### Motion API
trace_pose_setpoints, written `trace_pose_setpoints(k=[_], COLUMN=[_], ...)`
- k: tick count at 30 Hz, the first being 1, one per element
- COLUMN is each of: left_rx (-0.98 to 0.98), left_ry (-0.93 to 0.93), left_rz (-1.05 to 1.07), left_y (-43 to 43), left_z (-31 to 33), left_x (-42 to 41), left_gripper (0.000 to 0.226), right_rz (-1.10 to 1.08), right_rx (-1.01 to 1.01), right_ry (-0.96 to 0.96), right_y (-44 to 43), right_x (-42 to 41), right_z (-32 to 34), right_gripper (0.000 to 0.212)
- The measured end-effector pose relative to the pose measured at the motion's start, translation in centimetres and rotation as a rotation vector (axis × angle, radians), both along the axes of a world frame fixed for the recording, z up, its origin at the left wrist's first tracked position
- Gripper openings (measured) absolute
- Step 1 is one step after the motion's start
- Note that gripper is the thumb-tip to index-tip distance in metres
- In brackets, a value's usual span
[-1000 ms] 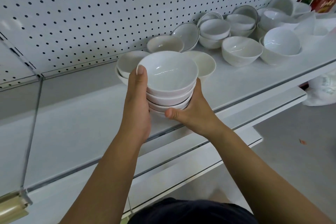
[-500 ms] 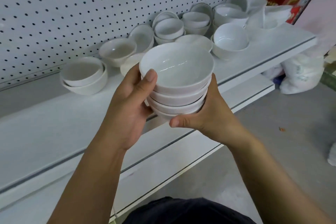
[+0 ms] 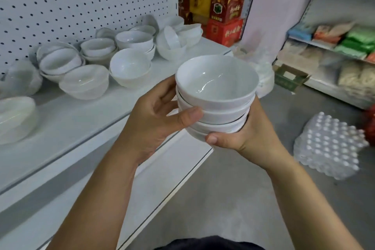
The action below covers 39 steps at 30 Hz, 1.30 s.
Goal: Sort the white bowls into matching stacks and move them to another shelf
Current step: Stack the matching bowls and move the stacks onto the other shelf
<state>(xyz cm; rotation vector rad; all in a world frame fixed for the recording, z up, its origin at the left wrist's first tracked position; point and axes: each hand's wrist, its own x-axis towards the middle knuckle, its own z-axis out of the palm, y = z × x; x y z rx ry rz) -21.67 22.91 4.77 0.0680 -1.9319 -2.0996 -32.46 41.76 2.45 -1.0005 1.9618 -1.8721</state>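
The stack of white bowls (image 3: 215, 105), what looks like 4 nested rim-up, is held in the air off the white shelf (image 3: 81, 122), its axis upright. The left grip (image 3: 154, 122) clasps it from 9 o'clock, thumb across the near side. The right grip (image 3: 250, 135) cups the base from 5 o'clock, thumb curled under. Loose bowls (image 3: 129, 67) lie at 10 o'clock. Another shelf unit (image 3: 324, 85) stands at 2 o'clock, on the right grip's side, so a carry there would likely swing rightward.
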Motion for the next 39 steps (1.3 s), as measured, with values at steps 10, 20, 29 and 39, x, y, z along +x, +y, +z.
trace_pose_setpoints(k=[10,20,29,39], left_rx=[-0.016,-0.025,-0.052,-0.044], left_ry=[-0.023,-0.031,0.005,-0.001], left_rz=[-0.159,-0.332,-0.620,-0.870], left_y=[9.6,13.1,16.7,27.8], left_z=[0.2,-0.9,1.1,-1.4], left_x=[-12.7,-30.5,-51.8,-69.0], left_gripper=[0.075,0.077,0.086,0.078], right_rz=[-0.156,-0.369,-0.669,-0.904], right_rx=[0.002,-0.001,-0.079,-0.061], right_ry=[-0.096,-0.088,-0.047,0.041], right_y=[11.2,15.8,18.7,28.0], right_x=[-9.4,-22.8,-37.9,-49.4], right_z=[0.4,-1.2,-0.2,-0.6], right_gripper=[0.113,0.103,0.110,0.095])
